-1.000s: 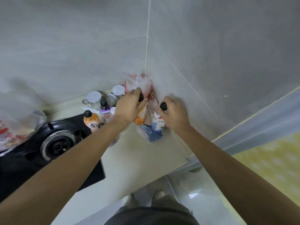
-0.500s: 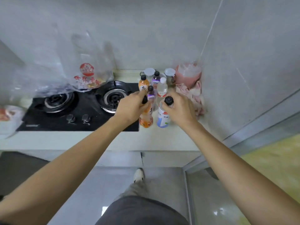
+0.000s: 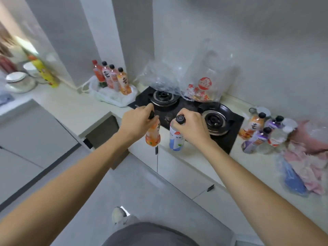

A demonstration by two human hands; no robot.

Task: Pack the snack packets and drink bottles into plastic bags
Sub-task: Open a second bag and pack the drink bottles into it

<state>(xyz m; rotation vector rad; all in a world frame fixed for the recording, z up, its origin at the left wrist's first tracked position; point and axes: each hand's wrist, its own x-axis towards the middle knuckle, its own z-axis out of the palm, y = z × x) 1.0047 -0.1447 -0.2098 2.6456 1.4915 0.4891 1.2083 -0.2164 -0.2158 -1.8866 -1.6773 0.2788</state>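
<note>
Bottles: orange bottle [image 3: 153,134] in left hand [image 3: 135,121], blue bottle [image 3: 176,139] in right hand [image 3: 192,126], each pinched at the cap for carrying, hanging clear over the counter's [image 3: 74,107] front edge, probably bound for a bag [image 3: 204,80].

Orange bottle [image 3: 153,134], seemingly blue-and-white bottle [image 3: 176,139]

Both bottles, orange [image 3: 153,135] and blue-labelled [image 3: 176,139], now carried leftward past stove [image 3: 229,137].

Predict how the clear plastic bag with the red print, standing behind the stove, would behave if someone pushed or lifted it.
The clear plastic bag is thin, crinkled film, so it would probably crumple rather than slide when pushed. It looks almost empty, so likely very light. Lifted by one edge, it would probably sag and fold, since nothing stiff appears to hold its shape.
</note>
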